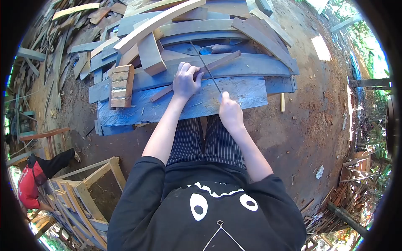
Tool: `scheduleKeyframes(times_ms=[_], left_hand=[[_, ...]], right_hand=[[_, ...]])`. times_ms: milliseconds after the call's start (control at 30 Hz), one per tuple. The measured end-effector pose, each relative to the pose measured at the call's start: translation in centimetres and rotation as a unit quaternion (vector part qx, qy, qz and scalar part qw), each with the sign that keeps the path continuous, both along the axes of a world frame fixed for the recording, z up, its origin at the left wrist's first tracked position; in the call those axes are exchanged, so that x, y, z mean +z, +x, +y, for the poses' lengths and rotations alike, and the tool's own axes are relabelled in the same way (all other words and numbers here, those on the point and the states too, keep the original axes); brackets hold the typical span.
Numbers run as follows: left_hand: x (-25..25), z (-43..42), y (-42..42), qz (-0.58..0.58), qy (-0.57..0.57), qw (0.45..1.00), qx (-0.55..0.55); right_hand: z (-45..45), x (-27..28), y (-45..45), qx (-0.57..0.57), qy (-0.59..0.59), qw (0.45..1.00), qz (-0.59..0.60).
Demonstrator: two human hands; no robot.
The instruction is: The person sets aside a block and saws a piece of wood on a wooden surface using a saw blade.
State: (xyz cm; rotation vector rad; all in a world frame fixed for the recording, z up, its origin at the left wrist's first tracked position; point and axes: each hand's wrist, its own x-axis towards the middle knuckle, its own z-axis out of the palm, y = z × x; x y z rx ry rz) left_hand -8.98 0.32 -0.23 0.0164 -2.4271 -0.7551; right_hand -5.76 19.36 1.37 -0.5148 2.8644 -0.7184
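A narrow reddish-brown wooden strip (222, 61) lies slantwise across the boards. My left hand (186, 81) is closed around its middle, pressing it down on the pile. In my right hand (230, 112) is a long thin dark metal tool (205, 67), gripped at its near end. The tool points away from me and crosses the strip just right of my left hand. Whether it is a saw or a file, I cannot tell. Under both hands lies a wide rough plank (243, 92).
A stack of small wooden blocks (121, 85) stands left of my left hand. Beyond it rests a curved pale board (161, 24) on more boards. Scrap wood (63, 37) is heaped at the far left. At lower left, a person in red (28, 188) is beside a wooden frame (96, 180).
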Motion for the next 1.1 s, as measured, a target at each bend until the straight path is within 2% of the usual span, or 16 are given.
scheduleKeyframes(times_ms=[100, 333, 433, 633, 867, 1100], left_hand=[[-0.1, -0.2, -0.2, 0.009, 0.006, 1.0, -0.008], [0.1, -0.2, 0.0, 0.013, 0.012, 1.0, -0.016], [0.4, 0.0, 0.1, -0.001, 0.002, 1.0, -0.003], [0.2, -0.2, 0.0, 0.01, 0.022, 0.999, -0.021], [0.1, -0.1, -0.1, 0.004, 0.0, 1.0, -0.005], [0.2, -0.2, -0.2, 0.0, 0.013, 1.0, -0.008]], right_hand=[[4.0, 1.4, 4.0, -0.011, 0.014, 0.999, -0.039], [-2.2, 0.2, -1.9, -0.01, -0.008, 1.0, 0.0], [-2.1, 0.4, -1.9, -0.004, 0.002, 1.0, -0.001], [3.1, 1.3, 3.1, -0.01, 0.022, 0.998, -0.055], [-2.9, 0.3, -2.0, -0.009, 0.013, 1.0, -0.011], [3.1, 1.6, 3.6, -0.018, 0.026, 0.998, -0.057]])
